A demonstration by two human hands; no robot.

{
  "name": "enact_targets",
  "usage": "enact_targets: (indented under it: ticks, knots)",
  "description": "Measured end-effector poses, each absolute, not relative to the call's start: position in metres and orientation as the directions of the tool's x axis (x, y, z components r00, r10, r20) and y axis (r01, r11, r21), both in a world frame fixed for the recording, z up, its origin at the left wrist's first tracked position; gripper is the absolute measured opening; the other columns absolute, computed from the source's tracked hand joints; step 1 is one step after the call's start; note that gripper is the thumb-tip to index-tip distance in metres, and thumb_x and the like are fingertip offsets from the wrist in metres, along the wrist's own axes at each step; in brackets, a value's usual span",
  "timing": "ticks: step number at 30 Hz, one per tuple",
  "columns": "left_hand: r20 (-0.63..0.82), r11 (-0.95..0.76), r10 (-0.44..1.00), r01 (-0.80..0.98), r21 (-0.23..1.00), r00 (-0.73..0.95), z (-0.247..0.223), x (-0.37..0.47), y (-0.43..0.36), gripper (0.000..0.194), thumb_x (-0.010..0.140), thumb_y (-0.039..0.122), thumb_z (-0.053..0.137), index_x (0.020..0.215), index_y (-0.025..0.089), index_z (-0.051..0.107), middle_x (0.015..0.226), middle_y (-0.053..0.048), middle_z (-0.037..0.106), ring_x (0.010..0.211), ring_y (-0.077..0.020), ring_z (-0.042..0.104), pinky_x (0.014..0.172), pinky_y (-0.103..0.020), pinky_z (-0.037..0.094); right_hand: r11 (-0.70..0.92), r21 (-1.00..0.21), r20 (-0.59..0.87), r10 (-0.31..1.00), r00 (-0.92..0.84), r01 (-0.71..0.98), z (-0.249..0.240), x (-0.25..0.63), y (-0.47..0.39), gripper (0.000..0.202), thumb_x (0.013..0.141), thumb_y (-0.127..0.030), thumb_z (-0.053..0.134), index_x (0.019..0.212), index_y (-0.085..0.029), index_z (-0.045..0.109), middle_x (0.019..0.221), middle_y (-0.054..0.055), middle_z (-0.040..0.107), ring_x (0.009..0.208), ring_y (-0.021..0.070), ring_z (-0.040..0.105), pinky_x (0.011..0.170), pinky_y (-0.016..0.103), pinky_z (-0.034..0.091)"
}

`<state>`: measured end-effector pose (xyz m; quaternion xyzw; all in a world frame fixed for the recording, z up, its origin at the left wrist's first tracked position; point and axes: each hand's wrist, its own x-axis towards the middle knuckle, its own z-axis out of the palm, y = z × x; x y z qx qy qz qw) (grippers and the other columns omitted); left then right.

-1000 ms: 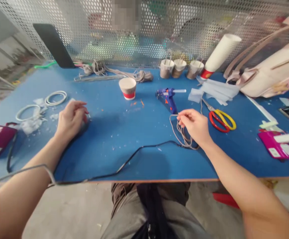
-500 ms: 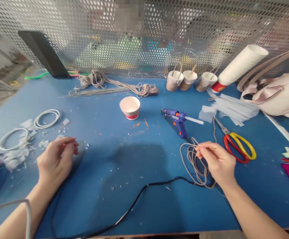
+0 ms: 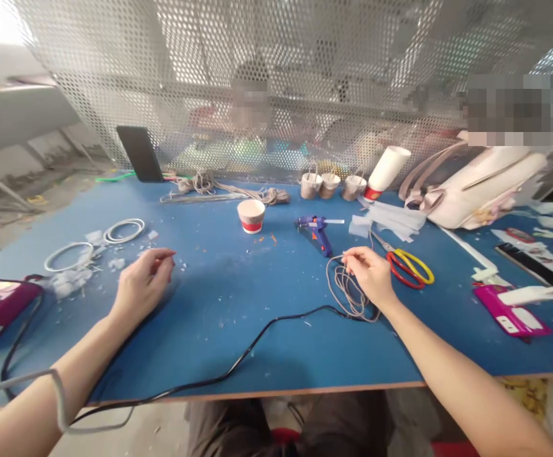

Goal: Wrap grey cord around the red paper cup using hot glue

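My left hand [image 3: 145,279] rests on the blue table, its fingers curled together with nothing visible in them, right of white scraps [image 3: 73,279] and two white rings [image 3: 124,231]. My right hand [image 3: 369,273] pinches a strand of thin beige cord [image 3: 345,289], whose loose coil lies just below the fingertips. Behind that hand lies a blue glue gun [image 3: 321,236] with a white stick in it. Red and yellow scissors [image 3: 412,268] are to its right. A paper cup [image 3: 251,217] with a red band stands upright mid-table.
A black cable [image 3: 261,330] crosses the table's front. Power strips [image 3: 512,311] sit at both sides. Along the mesh stand a phone [image 3: 139,154], cord bundles [image 3: 276,195], small wrapped cups [image 3: 311,186] and stacked cups [image 3: 388,170]. A pale bag [image 3: 480,184] is back right.
The view has shifted and tilted up, showing more of the mesh, the right side and the front edge. Both hands keep nearly the same places on the table.
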<state>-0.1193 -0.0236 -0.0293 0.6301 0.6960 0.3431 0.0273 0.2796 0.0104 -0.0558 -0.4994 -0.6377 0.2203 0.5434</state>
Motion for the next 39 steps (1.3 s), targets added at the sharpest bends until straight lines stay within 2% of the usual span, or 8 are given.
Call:
enact_targets:
  ticks: [7, 13, 16, 20, 23, 30, 39]
  knots:
    - [0.407, -0.074, 0.895, 0.839, 0.539, -0.182, -0.031, -0.121, -0.019, 0.019, 0.072, 0.04, 0.043, 0.078, 0.027, 0.055, 0.051, 0.003, 0.057, 0.048, -0.0188, 0.059, 0.058, -0.029, 0.048, 0.452, -0.755, 0.513, 0.858, -0.001, 0.476, -0.059, 0.281, 0.008, 0.008, 0.078, -0.024, 0.054, 0.076, -0.021, 0.06, 0.062, 0.0, 0.066, 0.046, 0.0133, 0.058, 0.045, 0.025, 0.049]
    - [0.414, -0.094, 0.878, 0.764, 0.639, -0.238, -0.035, -0.122, -0.026, 0.01, 0.067, 0.042, 0.051, 0.071, 0.038, 0.059, 0.05, 0.005, 0.061, 0.045, -0.022, 0.059, 0.05, -0.031, 0.047, 0.462, -0.724, 0.517, 0.855, -0.04, 0.513, -0.063, 0.285, 0.003, 0.007, 0.079, -0.023, 0.056, 0.075, -0.022, 0.062, 0.062, 0.0, 0.066, 0.045, 0.0147, 0.059, 0.045, 0.026, 0.05]
    - [0.4, -0.078, 0.873, 0.729, 0.679, -0.278, -0.038, -0.125, -0.029, 0.009, 0.067, 0.042, 0.052, 0.072, 0.041, 0.059, 0.051, 0.006, 0.062, 0.043, -0.0208, 0.058, 0.044, -0.028, 0.046, 0.454, -0.718, 0.511, 0.859, -0.043, 0.527, -0.064, 0.288, 0.002, 0.007, 0.08, -0.022, 0.056, 0.076, -0.022, 0.062, 0.063, 0.0, 0.066, 0.047, 0.0152, 0.061, 0.043, 0.025, 0.05]
    - [0.39, -0.078, 0.889, 0.762, 0.643, -0.238, -0.04, -0.13, -0.029, 0.017, 0.069, 0.041, 0.052, 0.079, 0.031, 0.062, 0.061, 0.003, 0.067, 0.048, -0.0163, 0.061, 0.046, -0.022, 0.048, 0.447, -0.685, 0.519, 0.854, -0.045, 0.575, -0.063, 0.292, 0.004, 0.008, 0.081, -0.02, 0.054, 0.077, -0.021, 0.061, 0.067, 0.001, 0.067, 0.052, 0.0149, 0.064, 0.047, 0.024, 0.052]
    - [0.4, -0.095, 0.899, 0.813, 0.575, -0.177, -0.041, -0.133, -0.03, 0.021, 0.075, 0.038, 0.051, 0.084, 0.022, 0.06, 0.06, 0.002, 0.065, 0.05, -0.0129, 0.061, 0.046, -0.017, 0.048, 0.475, -0.638, 0.549, 0.833, -0.074, 0.606, -0.062, 0.292, 0.008, 0.01, 0.083, -0.018, 0.052, 0.079, -0.021, 0.06, 0.068, 0.0, 0.067, 0.052, 0.0131, 0.063, 0.05, 0.022, 0.052]
    - [0.439, -0.137, 0.889, 0.843, 0.52, -0.126, -0.052, -0.135, -0.039, 0.017, 0.082, 0.036, 0.05, 0.09, 0.022, 0.057, 0.066, 0.003, 0.065, 0.05, -0.0101, 0.062, 0.048, -0.014, 0.049, 0.55, -0.508, 0.61, 0.773, -0.174, 0.663, -0.063, 0.289, 0.014, 0.011, 0.085, -0.017, 0.049, 0.08, -0.022, 0.057, 0.068, 0.0, 0.066, 0.057, 0.0133, 0.064, 0.055, 0.022, 0.053]
    - [0.373, -0.166, 0.924, 0.796, 0.582, -0.081, -0.059, -0.129, -0.042, 0.02, 0.084, 0.036, 0.048, 0.09, 0.019, 0.056, 0.068, 0.0, 0.063, 0.05, -0.0097, 0.059, 0.046, -0.015, 0.048, 0.518, -0.487, 0.597, 0.785, -0.165, 0.704, -0.063, 0.292, 0.012, 0.011, 0.083, -0.019, 0.051, 0.077, -0.022, 0.059, 0.066, -0.001, 0.068, 0.055, 0.0135, 0.066, 0.054, 0.02, 0.054]
